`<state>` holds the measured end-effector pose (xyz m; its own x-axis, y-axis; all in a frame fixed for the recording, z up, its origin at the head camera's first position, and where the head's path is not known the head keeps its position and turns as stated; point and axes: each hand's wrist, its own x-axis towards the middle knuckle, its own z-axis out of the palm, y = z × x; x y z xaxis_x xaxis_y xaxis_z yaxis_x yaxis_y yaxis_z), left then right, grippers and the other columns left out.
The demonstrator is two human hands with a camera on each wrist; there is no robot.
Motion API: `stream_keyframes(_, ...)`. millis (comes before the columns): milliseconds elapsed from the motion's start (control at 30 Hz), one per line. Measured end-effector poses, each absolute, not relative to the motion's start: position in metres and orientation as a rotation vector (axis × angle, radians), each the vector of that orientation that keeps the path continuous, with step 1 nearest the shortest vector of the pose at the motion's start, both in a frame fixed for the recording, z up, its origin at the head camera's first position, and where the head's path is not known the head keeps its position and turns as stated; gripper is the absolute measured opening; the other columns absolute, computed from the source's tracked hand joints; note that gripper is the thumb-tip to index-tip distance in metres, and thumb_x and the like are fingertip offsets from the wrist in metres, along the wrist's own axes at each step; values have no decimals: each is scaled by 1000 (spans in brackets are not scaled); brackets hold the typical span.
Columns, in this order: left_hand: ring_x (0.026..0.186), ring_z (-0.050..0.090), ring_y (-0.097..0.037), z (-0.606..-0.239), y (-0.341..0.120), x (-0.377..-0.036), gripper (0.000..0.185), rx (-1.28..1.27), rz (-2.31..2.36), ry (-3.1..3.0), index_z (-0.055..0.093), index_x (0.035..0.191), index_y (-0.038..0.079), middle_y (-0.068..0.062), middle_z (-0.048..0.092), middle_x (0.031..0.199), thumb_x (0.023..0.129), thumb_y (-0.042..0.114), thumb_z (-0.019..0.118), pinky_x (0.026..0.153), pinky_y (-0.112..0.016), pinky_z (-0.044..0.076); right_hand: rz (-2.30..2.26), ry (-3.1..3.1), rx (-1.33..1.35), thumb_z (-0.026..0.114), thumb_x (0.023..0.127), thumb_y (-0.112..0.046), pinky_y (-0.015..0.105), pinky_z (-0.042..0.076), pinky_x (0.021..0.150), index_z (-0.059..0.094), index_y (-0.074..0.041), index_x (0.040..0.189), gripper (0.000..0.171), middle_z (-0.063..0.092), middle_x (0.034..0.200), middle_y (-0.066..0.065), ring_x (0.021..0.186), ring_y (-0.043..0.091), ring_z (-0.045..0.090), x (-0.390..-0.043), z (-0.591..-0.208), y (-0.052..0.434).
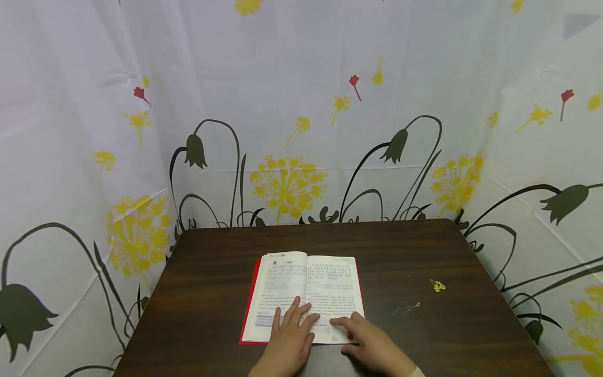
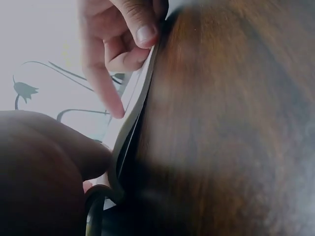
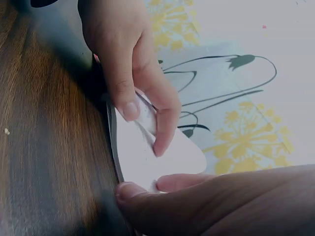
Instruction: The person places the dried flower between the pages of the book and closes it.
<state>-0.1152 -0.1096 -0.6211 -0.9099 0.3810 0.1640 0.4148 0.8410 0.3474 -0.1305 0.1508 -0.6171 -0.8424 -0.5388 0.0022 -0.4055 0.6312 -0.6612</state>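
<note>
An open book (image 1: 282, 283) with printed pages and a red cover lies flat on the dark wooden table. My left hand (image 1: 291, 337) rests across the lower left page and the centre fold, fingers spread. Over on the lower right page, the index fingertip of my right hand (image 1: 372, 343) touches the paper near the last lines. That hand's thumb sits by the book's bottom edge, and its other fingers are loosely bent. In the left wrist view, the right hand (image 2: 120, 39) shows beyond the page edges (image 2: 130, 118). The left hand (image 3: 138, 73) spreads over the page in the right wrist view.
The brown table (image 1: 202, 293) extends around the book on every side. Small yellow flower-like bits (image 1: 437, 286) show on its right part. A white curtain (image 1: 301, 104) with printed yellow and dark flowers hangs behind and beside the table.
</note>
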Motion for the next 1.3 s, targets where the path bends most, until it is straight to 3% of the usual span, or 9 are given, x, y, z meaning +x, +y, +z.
stream_keyframes(167,161,33,-40,-622,-108,-119,41,-646,-650,-2945,63,143,27,-6,52,159,103,26,70,120,-81,24,-1245,2603,-710,83,96,-16,21,47,69,72,-19,130,36,62,96,-5,76,-2,51,-131,-615,164)
stream_keyframes(300,163,29,-40,-619,-107,-119,42,-634,-668,-3028,61,145,27,-6,49,162,104,27,69,122,-81,20,-1334,2652,-504,82,97,-14,21,48,68,74,-17,116,21,62,93,-5,76,-2,54,-134,-616,189)
stream_keyframes(533,165,25,-40,-618,-105,-118,42,-626,-713,-3068,60,146,28,-6,46,164,105,30,67,124,-80,18,-1094,2983,-73,80,98,-15,30,50,72,72,-20,96,10,70,88,-6,79,6,60,-152,-597,270)
stream_keyframes(633,165,24,-41,-619,-106,-118,41,-639,-733,-3060,60,146,29,-6,46,164,105,30,67,123,-81,17,-922,3110,93,76,100,-16,38,50,71,72,-12,100,6,73,93,2,81,15,64,-159,-587,308)
stream_keyframes(833,165,24,-42,-619,-109,-117,42,-639,-759,-3054,60,146,28,-7,46,164,104,30,68,123,-80,16,-761,3106,273,71,103,-20,44,51,67,70,-2,111,19,72,100,16,82,26,66,-177,-586,352)
stream_keyframes(1167,165,23,-42,-619,-111,-119,42,-657,-780,-3051,59,146,29,-7,45,165,105,31,68,123,-80,15,-636,3119,244,74,102,-30,58,55,74,67,3,128,43,66,115,32,91,42,69,-201,-598,356)
stream_keyframes(1300,164,24,-43,-621,-111,-118,42,-666,-799,-3046,60,145,28,-7,45,164,104,30,69,122,-81,15,-613,3123,269,74,102,-28,63,55,77,69,3,128,41,65,116,35,92,48,69,-204,-602,354)
